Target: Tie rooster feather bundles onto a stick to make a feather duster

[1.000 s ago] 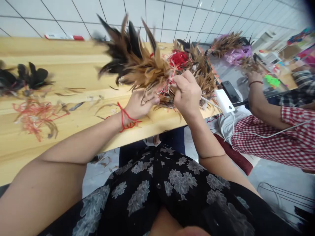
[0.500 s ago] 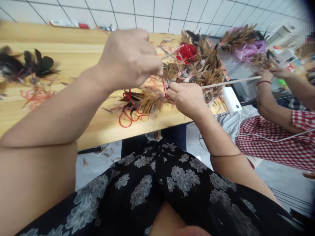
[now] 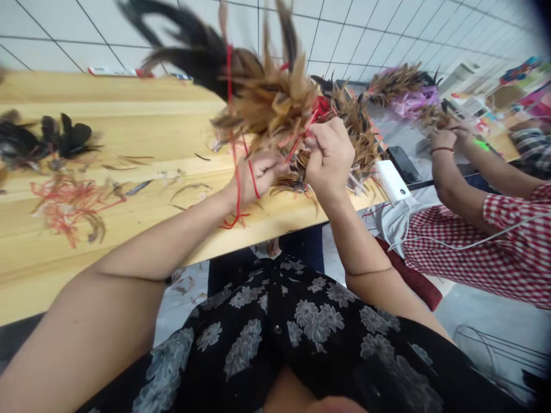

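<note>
A bushy feather duster [image 3: 271, 94] of brown and black feathers is raised above the wooden table, blurred by motion. Red string [image 3: 235, 149] is tied round its base and hangs in loops over my left wrist. My left hand [image 3: 260, 172] is below the feathers, with thumb and fingers pinched on the red string. At the base of the bundle, my right hand [image 3: 330, 152] is closed like a fist around its bound end. Its grip hides the stick.
Loose brown feathers [image 3: 359, 135] are heaped behind my right hand, near a white power bank [image 3: 392, 180] and a phone [image 3: 404, 163]. Black feathers [image 3: 64, 135] and red string scraps [image 3: 71, 203] lie at left. A co-worker's hands [image 3: 445, 137] are at the right.
The feather bundle has risen from the table and swung upright. My left hand has come down beneath it, and my right hand has turned up into a fist. The pale stick no longer shows.
</note>
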The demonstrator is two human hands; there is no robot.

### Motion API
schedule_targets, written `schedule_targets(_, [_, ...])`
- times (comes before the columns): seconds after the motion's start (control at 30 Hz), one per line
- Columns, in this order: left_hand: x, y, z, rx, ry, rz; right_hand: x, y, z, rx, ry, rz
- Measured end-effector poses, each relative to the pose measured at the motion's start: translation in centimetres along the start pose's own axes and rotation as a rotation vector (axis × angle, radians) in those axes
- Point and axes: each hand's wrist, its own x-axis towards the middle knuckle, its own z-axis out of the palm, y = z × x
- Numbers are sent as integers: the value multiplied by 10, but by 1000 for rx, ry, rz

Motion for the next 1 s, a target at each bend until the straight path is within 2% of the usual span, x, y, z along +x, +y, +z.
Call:
schedule_targets(0.07, [2, 4, 1, -28, 27, 12, 7, 8, 14, 17, 6, 84])
schedule_targets(0.13, [2, 3, -9, -83, 51, -46, 12, 19, 21, 15, 26, 104])
schedule_targets(0.2, [-1, -2, -29, -162, 50, -133, 13, 32, 21, -30, 59, 99])
schedule_targets(0.3, [-12, -18, -70, -240, 47, -191, 8, 49, 15, -132, 104, 116])
schedule_targets(0.37, [-24, -30, -97, -244, 1, -237, 2, 60, 10, -174, 127, 139])
schedule_targets(0.43, [-39, -44, -119, -219, -47, -274, -2, 72, 5, -189, 171, 167])
schedule_targets(0.53, [-65, -67, -147, -147, 38, -376, -3, 93, -1, -187, 289, 207])
schedule_targets(0.6, [-80, -83, -164, -35, 53, -438, -2, 103, -5, -178, 361, 219])
schedule_targets(0.67, [-90, -101, -178, 116, 67, -393, -1, 107, -9, -172, 388, 212])
schedule_targets(0.7, [-91, -109, -182, 211, 49, -306, 0, 105, -10, -173, 380, 202])
schedule_targets(0.77, [-87, -119, -184, 402, 19, -69, 1, 95, -11, -183, 340, 178])
schedule_targets(0.83, [-74, -116, -173, 540, 58, 92, 3, 80, -10, -193, 277, 160])
schedule_targets(0.93, [-43, -82, -135, 558, 192, 85, 9, 57, -7, -160, 180, 120])
schedule_targets(1.0, [-18, -52, -101, 472, 143, 163, 14, 42, -4, -82, 162, 66])
